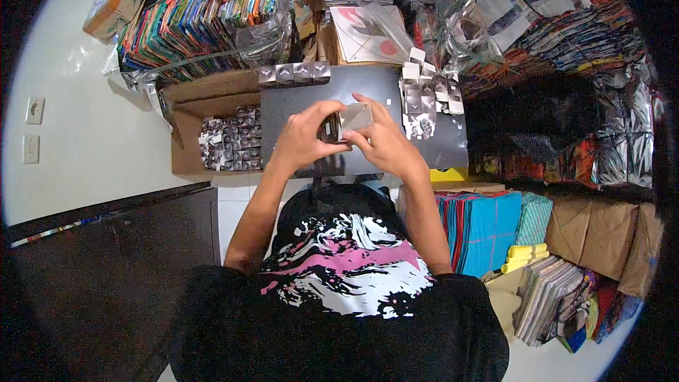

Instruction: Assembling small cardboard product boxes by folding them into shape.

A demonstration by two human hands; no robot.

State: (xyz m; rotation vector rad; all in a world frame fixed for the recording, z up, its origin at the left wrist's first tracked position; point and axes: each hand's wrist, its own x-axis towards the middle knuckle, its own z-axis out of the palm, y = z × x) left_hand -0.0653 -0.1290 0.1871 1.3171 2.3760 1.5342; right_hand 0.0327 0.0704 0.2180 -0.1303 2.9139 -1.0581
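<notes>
Well, left hand (303,136) and right hand (389,144) curl a half-closed grip around one carton (356,117). I see boxes (428,104) at two o'clock.

Light falls bright and fairly even on the white wall (106,134) at nine o'clock, while a soft glare patch sits on the dark surface (378,79) just beyond the hands (305,134). Deep shadow fills the hollow (523,110) toward three o'clock — beside it, silver wrapping (629,124) glints. The black shirt (240,332) at six o'clock looks grainy; straight edges bow, corners blacken.
</notes>
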